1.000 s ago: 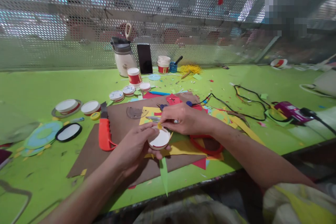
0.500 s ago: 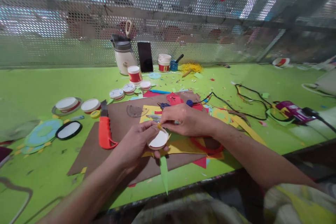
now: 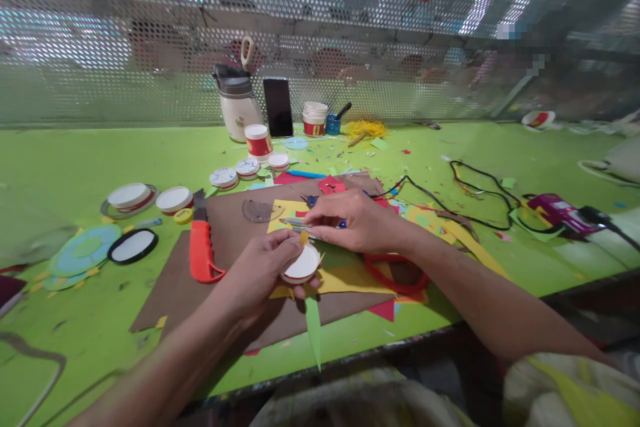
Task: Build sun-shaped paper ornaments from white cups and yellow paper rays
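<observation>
My left hand (image 3: 267, 263) pinches a small white paper lid (image 3: 303, 263) by its rim, fingers underneath. Narrow yellow paper pieces stick up from the lid's edge, one beside my left thumb. Just beyond, my right hand (image 3: 350, 219) curls over a pointed silver tool (image 3: 291, 221), whose tip points left; the rest is mostly hidden by the fingers. Under both hands lies brown cardboard (image 3: 235, 233) with yellow paper (image 3: 345, 280) on it. A green paper strip (image 3: 313, 330) hangs below the lid.
A red-handled saw (image 3: 201, 253) lies left on the cardboard. Red scissor-like loops (image 3: 400, 275) sit under my right forearm. Lids (image 3: 175, 199), a red-and-white cup (image 3: 259, 142), a jug (image 3: 240, 110) and a phone (image 3: 278, 108) stand behind. A black cable (image 3: 430, 197) runs right.
My right hand has moved away from the yellow piece at the lid, slightly up and onto the silver tool. The left hand keeps the lid in about the same place.
</observation>
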The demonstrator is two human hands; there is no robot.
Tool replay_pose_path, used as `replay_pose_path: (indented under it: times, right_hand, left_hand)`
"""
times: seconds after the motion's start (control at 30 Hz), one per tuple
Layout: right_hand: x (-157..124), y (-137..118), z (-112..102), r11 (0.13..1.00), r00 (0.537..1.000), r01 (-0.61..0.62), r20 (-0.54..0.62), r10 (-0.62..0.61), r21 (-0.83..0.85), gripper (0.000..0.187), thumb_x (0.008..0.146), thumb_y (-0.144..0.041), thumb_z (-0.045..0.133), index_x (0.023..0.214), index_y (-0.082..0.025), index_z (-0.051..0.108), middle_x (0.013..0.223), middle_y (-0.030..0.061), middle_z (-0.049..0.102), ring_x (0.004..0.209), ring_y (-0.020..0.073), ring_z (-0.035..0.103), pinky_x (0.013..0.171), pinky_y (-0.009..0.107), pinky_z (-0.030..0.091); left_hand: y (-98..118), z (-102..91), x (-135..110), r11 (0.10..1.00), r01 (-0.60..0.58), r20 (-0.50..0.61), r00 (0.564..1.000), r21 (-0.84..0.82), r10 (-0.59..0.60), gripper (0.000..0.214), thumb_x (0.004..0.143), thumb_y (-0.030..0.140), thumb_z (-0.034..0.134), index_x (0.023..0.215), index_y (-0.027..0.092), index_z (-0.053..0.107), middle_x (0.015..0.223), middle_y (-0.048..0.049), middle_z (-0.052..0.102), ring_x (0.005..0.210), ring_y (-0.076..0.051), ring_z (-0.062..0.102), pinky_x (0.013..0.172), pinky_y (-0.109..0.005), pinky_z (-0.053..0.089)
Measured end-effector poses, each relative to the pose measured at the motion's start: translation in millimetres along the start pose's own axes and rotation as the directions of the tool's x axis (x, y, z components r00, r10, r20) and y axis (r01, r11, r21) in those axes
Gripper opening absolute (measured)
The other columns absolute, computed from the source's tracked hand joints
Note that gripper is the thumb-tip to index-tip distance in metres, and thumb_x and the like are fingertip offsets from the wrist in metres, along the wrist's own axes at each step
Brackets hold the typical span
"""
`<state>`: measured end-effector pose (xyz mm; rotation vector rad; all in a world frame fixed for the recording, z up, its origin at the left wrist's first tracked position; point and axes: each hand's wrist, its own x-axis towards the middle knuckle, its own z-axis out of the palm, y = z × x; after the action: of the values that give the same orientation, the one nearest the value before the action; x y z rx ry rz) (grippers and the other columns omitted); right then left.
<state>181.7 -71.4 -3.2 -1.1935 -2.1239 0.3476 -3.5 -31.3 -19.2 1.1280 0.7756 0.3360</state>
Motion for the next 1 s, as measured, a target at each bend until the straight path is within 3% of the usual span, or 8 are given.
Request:
replay_pose_path:
  times: [0.17, 0.53, 0.67, 1.0]
  right_hand:
    - [-0.4, 2.5, -2.4, 0.992, 0.99, -0.112, 0.093, 0.106, 0.06, 0.01, 0.084, -0.017, 0.062, 0.081, -0.012, 0.069, 0.076, 0.0044, 0.069, 0.067, 0.012, 0.06, 0.063, 0.023, 0.045]
    - [-1.3, -0.4, 0.8, 0.986, 0.979, -0.134, 0.167, 0.116, 0.101, 0.014, 0.078, -0.007, 0.061, 0.09, -0.011, 0.069, 0.083, 0.006, 0.069, 0.073, 0.0136, 0.061, 0.066, 0.024, 0.047]
    - [0.6, 1.0, 4.9, 0.989, 0.989, -0.11, 0.105, 0.1, 0.094, 0.005, 0.08, -0.016, 0.067, 0.079, -0.011, 0.068, 0.075, 0.0051, 0.068, 0.068, 0.0128, 0.06, 0.064, 0.024, 0.046]
    - [0.0, 0.6, 10.9, 0.998, 1.0, -0.012, 0.001, 0.012, 0.06, 0.008, 0.082, -0.01, 0.063, 0.074, -0.012, 0.065, 0.072, 0.0045, 0.067, 0.066, 0.0121, 0.06, 0.064, 0.022, 0.046]
  left_hand:
    - [-0.2, 1.2, -0.3, 1.0, -0.004, -0.002, 1.0, -0.01, 0.004, 0.018, 0.081, 0.027, 0.061, 0.072, 0.013, 0.058, 0.055, -0.0076, 0.065, 0.042, -0.013, 0.056, 0.041, -0.022, 0.043]
    - [-4.1, -0.5, 0.0, 0.999, -0.011, 0.008, 1.0, 0.042, 0.011, 0.015, 0.083, 0.026, 0.055, 0.079, 0.011, 0.058, 0.057, -0.0102, 0.068, 0.046, -0.016, 0.061, 0.042, -0.023, 0.046]
    - [-4.1, 0.3, -0.7, 0.998, -0.021, 0.01, 1.0, 0.053, 0.02, 0.015, 0.084, 0.025, 0.055, 0.079, 0.012, 0.058, 0.06, -0.0097, 0.068, 0.051, -0.018, 0.064, 0.043, -0.023, 0.046]
    - [-1.7, 5.2, -3.7, 0.996, -0.039, 0.003, 0.999, 0.08, 0.039, 0.015, 0.084, 0.025, 0.052, 0.078, 0.012, 0.057, 0.06, -0.0093, 0.068, 0.051, -0.016, 0.062, 0.045, -0.024, 0.046]
